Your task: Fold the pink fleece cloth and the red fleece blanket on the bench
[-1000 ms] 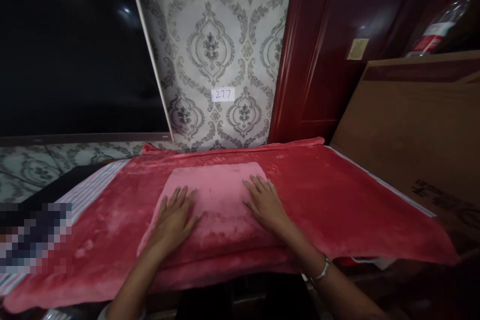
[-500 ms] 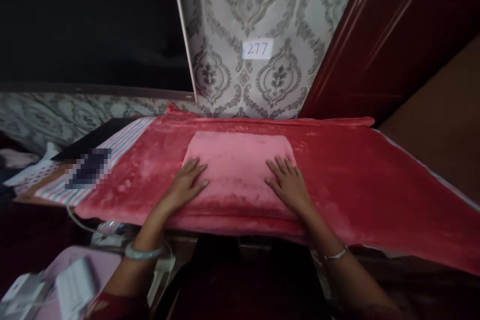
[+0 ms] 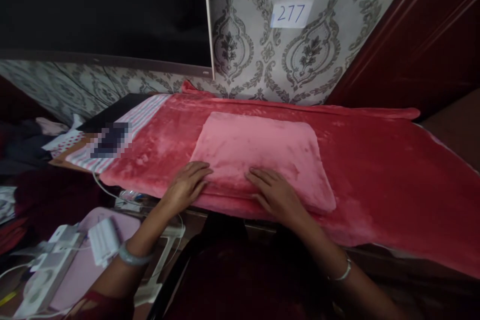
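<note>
A folded pink plush cloth (image 3: pixel 258 140) lies flat in front of me, turned slightly, on a red plush blanket (image 3: pixel 375 175) spread over the table. My left hand (image 3: pixel 187 182) rests on the cloth's near left corner, palm down, fingers stretched out. On the near edge, around the middle, lies my right hand (image 3: pixel 275 192), its fingers extended over the top of the cloth. Neither hand grips anything. The underside of the cloth is hidden.
A blurred dark object (image 3: pixel 110 141) sits on a striped cloth (image 3: pixel 144 110) at the left. Below it are a pink stool (image 3: pixel 127 225) and a white power strip (image 3: pixel 52 265) with cables. A large screen (image 3: pixel 105 10) and a paper marked 277 (image 3: pixel 291 13) are on the wall.
My right hand has moved from the pink cloth's right side to the middle of its near edge. My left hand is nearer its near left corner. The view has shifted left and down.
</note>
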### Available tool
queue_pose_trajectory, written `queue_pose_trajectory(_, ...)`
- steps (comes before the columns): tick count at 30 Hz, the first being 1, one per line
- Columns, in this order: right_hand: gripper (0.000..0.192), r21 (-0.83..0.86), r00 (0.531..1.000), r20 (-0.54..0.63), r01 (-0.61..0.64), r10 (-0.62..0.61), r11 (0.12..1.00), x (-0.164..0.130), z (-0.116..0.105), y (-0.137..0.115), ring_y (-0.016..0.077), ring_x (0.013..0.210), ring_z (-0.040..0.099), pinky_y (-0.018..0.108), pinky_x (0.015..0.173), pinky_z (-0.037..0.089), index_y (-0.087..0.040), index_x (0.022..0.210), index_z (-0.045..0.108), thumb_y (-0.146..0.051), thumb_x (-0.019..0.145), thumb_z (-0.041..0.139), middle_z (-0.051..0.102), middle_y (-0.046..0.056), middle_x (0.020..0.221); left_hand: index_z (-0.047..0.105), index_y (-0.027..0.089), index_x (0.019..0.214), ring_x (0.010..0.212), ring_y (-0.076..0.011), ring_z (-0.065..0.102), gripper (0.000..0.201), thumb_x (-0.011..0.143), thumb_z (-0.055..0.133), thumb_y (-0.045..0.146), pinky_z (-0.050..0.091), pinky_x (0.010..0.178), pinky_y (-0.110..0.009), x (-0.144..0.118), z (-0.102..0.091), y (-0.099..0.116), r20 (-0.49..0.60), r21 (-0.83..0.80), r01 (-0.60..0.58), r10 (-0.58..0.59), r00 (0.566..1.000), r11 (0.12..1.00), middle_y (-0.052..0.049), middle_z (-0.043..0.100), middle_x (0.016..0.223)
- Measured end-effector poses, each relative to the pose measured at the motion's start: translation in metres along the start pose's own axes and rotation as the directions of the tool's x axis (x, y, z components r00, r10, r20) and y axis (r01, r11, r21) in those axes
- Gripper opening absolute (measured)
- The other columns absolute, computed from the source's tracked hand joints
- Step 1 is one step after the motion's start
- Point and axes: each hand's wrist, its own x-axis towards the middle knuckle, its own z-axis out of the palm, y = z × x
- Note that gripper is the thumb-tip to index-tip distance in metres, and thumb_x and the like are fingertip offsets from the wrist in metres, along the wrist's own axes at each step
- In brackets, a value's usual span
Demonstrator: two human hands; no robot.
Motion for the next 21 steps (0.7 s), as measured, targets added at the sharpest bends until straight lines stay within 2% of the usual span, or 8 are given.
queue_pose_trajectory(4, 0.043, 0.036, 0.996, -0.018, -0.089, 0.090, 0.995, 0.015, 0.006, 0.010, 0.0267, 0.109, 0.066, 0.045, 0.095, 0.052, -0.023, 0.133, 0.064, -0.015, 0.094, 0.047, 0.072, 0.010, 0.121, 0.069, 0.019, 0.105, 0.098, -0.0233, 0.068, 0.033, 0.100, 0.043, 0.038, 0.054, 0.090, -0.041, 0.018, 0.006, -0.009, -0.054, -0.061, 0.055, -0.058, 0.997, 0.997, -0.009, 0.074, 0.101)
queue_pose_trajectory(8, 0.030, 0.136, 0.977, -0.006, -0.213, 0.215, 0.968, 0.038, 0.004, 0.031, 0.0252, 0.094, 0.069, 0.037, 0.081, 0.052, -0.021, 0.112, 0.071, -0.018, 0.094, 0.047, 0.076, 0.008, 0.103, 0.070, 0.017, 0.103, 0.090, -0.0224, 0.069, 0.037, 0.100, 0.042, 0.041, 0.054, 0.084, -0.037, 0.034, 0.009, -0.010, -0.088, -0.068, 0.109, -0.115, 0.989, 0.992, -0.009, 0.075, 0.097)
queue_pose_trajectory(11, 0.021, 0.280, 0.961, 0.074, -0.278, 0.268, 0.919, 0.052, 0.002, 0.046, 0.0216, 0.080, 0.065, 0.032, 0.071, 0.047, -0.019, 0.089, 0.069, -0.020, 0.092, 0.048, 0.073, 0.006, 0.087, 0.070, 0.017, 0.111, 0.098, -0.0250, 0.067, 0.034, 0.100, 0.045, 0.036, 0.052, 0.087, -0.041, 0.032, 0.005, 0.004, -0.188, 0.061, 0.116, -0.102, 0.977, 0.991, -0.011, 0.074, 0.105)
queue_pose_trajectory(14, 0.017, 0.401, 0.956, 0.112, -0.293, 0.271, 0.868, 0.057, 0.002, 0.054, 0.0181, 0.075, 0.060, 0.028, 0.066, 0.042, -0.020, 0.076, 0.061, -0.021, 0.088, 0.049, 0.067, 0.002, 0.078, 0.069, 0.019, 0.115, 0.105, -0.0256, 0.065, 0.029, 0.098, 0.047, 0.025, 0.050, 0.093, -0.044, 0.016, 0.005, 0.027, -0.274, 0.206, 0.029, 0.029, 0.961, 0.978, -0.011, 0.073, 0.110)
queue_pose_trajectory(17, 0.017, 0.447, 0.956, 0.095, -0.291, 0.278, 0.846, 0.055, 0.001, 0.054, 0.0161, 0.069, 0.053, 0.027, 0.063, 0.037, -0.021, 0.071, 0.054, -0.024, 0.087, 0.049, 0.059, -0.001, 0.070, 0.065, 0.018, 0.125, 0.113, -0.0241, 0.064, 0.033, 0.098, 0.047, 0.020, 0.049, 0.100, -0.042, -0.002, 0.020, 0.048, -0.156, 0.225, -0.166, 0.204, 0.966, 0.960, -0.010, 0.072, 0.119)
queue_pose_trajectory(19, 0.018, 0.470, 0.954, 0.098, -0.296, 0.284, 0.832, 0.053, 0.001, 0.053, 0.0156, 0.068, 0.051, 0.027, 0.063, 0.035, -0.022, 0.071, 0.053, -0.027, 0.087, 0.048, 0.055, -0.002, 0.069, 0.056, 0.013, 0.138, 0.124, -0.0268, 0.059, 0.041, 0.099, 0.048, 0.025, 0.045, 0.107, -0.044, -0.013, 0.035, 0.056, -0.044, 0.230, -0.189, 0.204, 0.978, 0.955, -0.013, 0.067, 0.133)
queue_pose_trajectory(21, 0.019, 0.492, 0.951, 0.113, -0.304, 0.286, 0.816, 0.052, 0.001, 0.052, 0.0153, 0.067, 0.049, 0.027, 0.063, 0.034, -0.022, 0.071, 0.052, -0.030, 0.088, 0.047, 0.053, -0.002, 0.069, 0.044, 0.010, 0.148, 0.134, -0.0301, 0.051, 0.054, 0.099, 0.049, 0.032, 0.039, 0.113, -0.049, -0.021, 0.048, 0.059, 0.028, 0.249, -0.140, 0.137, 0.990, 0.958, -0.016, 0.057, 0.145)
